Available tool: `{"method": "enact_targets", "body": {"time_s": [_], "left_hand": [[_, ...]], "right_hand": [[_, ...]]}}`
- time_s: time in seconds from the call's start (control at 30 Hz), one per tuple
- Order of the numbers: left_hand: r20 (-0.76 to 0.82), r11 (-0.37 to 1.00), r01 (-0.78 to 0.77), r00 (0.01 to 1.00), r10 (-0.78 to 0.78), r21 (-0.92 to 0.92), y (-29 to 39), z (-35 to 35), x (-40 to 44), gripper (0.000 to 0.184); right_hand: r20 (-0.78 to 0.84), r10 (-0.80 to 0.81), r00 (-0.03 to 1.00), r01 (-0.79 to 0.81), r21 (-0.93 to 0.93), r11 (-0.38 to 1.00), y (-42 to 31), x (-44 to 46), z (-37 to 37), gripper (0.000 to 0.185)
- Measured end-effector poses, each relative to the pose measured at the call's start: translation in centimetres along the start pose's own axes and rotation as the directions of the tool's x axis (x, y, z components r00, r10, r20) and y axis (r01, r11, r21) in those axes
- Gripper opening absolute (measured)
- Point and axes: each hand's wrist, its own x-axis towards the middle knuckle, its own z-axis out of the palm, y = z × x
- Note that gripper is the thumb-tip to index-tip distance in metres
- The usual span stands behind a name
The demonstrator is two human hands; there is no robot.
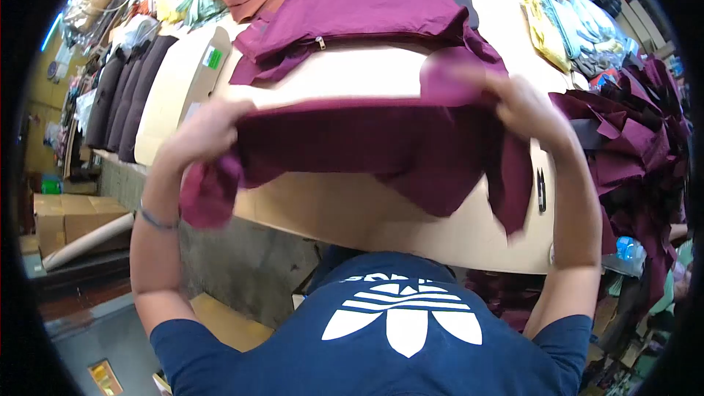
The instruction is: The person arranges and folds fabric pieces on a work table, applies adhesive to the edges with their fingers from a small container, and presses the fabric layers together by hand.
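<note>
The left hand (211, 130) at ten o'clock and right hand (526, 108) at two are grasping the maroon cloth (323, 139) above the tabletop (330, 213), likely light, soft and best held by its top corners.

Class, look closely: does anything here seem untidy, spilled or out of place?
The maroon fabric heap right of the table looks untidy: it droops in a tangle, whereas the dark bundles at left line up neatly.
</note>
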Motion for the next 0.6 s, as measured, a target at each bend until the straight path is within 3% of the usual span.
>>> {"method": "enact_targets", "body": {"time_s": [0.07,0.1,0.13,0.17,0.2,0.27,0.33,0.37,0.4,0.43,0.5,0.53,0.57,0.6], "left_hand": [[-0.309,0.989,0.027,0.951,0.020,0.146,-3.7,-2.6,4.5,0.039],[-0.526,0.970,0.108,0.850,0.023,0.217,-2.9,-5.2,5.8,0.037],[-0.702,0.935,0.068,0.679,0.213,0.349,-6.0,-7.3,8.4,0.039],[-0.824,0.925,0.238,0.554,0.122,0.297,-2.8,-9.8,8.6,0.041],[-0.871,0.843,0.312,0.380,0.312,0.438,-3.8,-11.8,9.7,0.042],[-0.854,0.784,0.342,0.146,0.500,0.517,-5.4,-13.7,11.4,0.047],[-0.873,0.722,0.492,0.245,0.422,0.487,-6.2,-11.8,13.7,0.048],[-0.817,0.705,0.414,0.281,0.503,0.576,-6.2,-10.4,15.5,0.048],[-0.809,0.715,0.378,0.275,0.520,0.588,-6.6,-8.4,17.6,0.047],[-0.801,0.676,0.431,0.330,0.499,0.598,-7.0,-5.7,19.7,0.045],[-0.742,0.805,0.187,0.542,0.394,0.563,-9.5,-0.6,23.5,0.043],[-0.665,0.925,-0.009,0.692,0.280,0.380,-9.4,0.8,24.0,0.045],[-0.502,0.977,0.015,0.860,0.095,0.211,-9.7,1.4,24.6,0.049],[-0.366,0.998,0.031,0.931,-0.008,0.057,-10.2,1.0,25.4,0.050]], "right_hand": [[-0.311,-0.136,0.941,0.058,-0.247,0.967,4.3,5.5,-0.9,0.062],[-0.348,0.215,0.912,-0.344,-0.366,0.865,1.9,8.3,-3.6,0.054],[-0.561,-0.018,0.828,-0.358,-0.553,0.753,5.1,10.4,-5.8,0.049],[-0.663,-0.289,0.690,-0.417,-0.691,0.591,8.0,12.0,-7.7,0.044],[-0.712,-0.394,0.582,-0.617,-0.702,0.356,1.9,12.1,-8.0,0.054],[-0.669,-0.609,0.427,-0.410,-0.743,0.529,0.8,12.4,-10.2,0.047],[-0.739,-0.453,0.499,-0.720,-0.644,0.258,1.9,13.5,-8.8,0.041],[-0.780,-0.369,0.505,-0.817,-0.570,0.087,2.9,13.8,-7.5,0.039],[-0.717,-0.527,0.456,-0.855,-0.518,-0.035,5.6,14.7,-6.2,0.036],[-0.769,-0.243,0.591,-0.662,-0.634,0.398,12.3,13.9,-3.4,0.047],[-0.683,-0.250,0.687,-0.390,-0.636,0.666,13.8,14.8,0.9,0.052],[-0.621,-0.096,0.778,-0.376,-0.582,0.721,14.2,15.1,2.5,0.057],[-0.469,0.214,0.857,-0.428,-0.414,0.804,14.9,15.5,2.6,0.054],[-0.228,0.471,0.852,-0.517,-0.239,0.822,15.8,15.8,2.2,0.050]]}}
